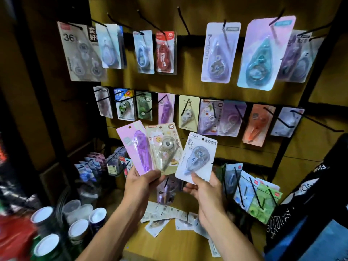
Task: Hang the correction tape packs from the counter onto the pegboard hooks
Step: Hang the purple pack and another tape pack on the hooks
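Note:
My left hand (141, 182) grips two correction tape packs fanned out: a pink pack with a purple dispenser (135, 146) and a cream pack with a clear dispenser (165, 147). My right hand (204, 189) holds a white pack with a grey-blue dispenser (196, 157) by its lower edge. All three are raised in front of the yellow pegboard (188, 87), below its middle row of hooks. Several more packs (167, 213) lie flat on the wooden counter (173, 243) under my hands.
Black hooks (183, 21) jut out from the board, most carrying hung packs in three rows; one top hook is bare. Round tins (79, 228) stand at the lower left. A person in dark clothing (308, 210) is at the right edge.

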The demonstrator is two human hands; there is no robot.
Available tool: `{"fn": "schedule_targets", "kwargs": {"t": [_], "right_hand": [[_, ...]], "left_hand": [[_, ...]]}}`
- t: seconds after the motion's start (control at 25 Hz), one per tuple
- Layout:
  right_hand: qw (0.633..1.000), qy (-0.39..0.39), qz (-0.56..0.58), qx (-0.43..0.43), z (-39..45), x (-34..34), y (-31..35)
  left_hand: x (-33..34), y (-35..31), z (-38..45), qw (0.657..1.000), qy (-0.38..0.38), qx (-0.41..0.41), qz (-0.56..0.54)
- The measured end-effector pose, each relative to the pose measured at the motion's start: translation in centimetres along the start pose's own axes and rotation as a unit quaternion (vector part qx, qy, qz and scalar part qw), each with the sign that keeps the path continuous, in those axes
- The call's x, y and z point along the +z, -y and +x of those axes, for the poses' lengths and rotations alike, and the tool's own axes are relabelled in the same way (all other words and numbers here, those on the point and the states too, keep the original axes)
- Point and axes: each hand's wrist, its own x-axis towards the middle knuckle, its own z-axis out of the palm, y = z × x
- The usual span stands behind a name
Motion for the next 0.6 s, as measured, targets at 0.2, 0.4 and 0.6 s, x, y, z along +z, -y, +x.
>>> {"fn": "schedule_targets", "kwargs": {"t": [0.2,0.4,0.6], "right_hand": [[0.998,0.034,-0.048,0.014,-0.4,1.9,-1.1],[0.998,0.051,-0.014,0.033,-0.3,4.0,-1.6],[0.998,0.052,0.03,0.035,-0.6,6.2,-2.3]], "left_hand": [[-0.7,-0.5,-0.3,1.0,-0.004,0.006,-0.002],[-1.5,-1.3,-0.2,1.0,0.002,0.001,-0.031],[-1.5,-2.2,-0.5,0.999,-0.004,-0.002,-0.047]]}}
